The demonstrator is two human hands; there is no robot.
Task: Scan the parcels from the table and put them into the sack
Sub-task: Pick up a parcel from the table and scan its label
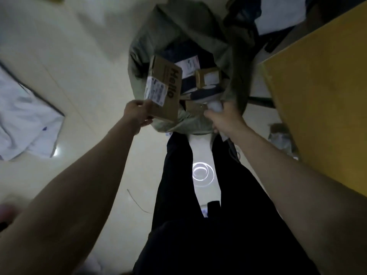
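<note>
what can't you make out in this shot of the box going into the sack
- Shipping label on the Hello box, head view: text too small and blurred to read.
- Sack depth: parcels and shadow hide the bottom.
- White item under the right hand: fingers cover it.
- Table: cut off by the right edge.
- Left hand: its fingertips are behind the box.

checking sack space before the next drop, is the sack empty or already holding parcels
Already holding parcels. Inside the open sack lie a small brown box and dark bags; the "Hello" box in the left hand is over its mouth.
</note>
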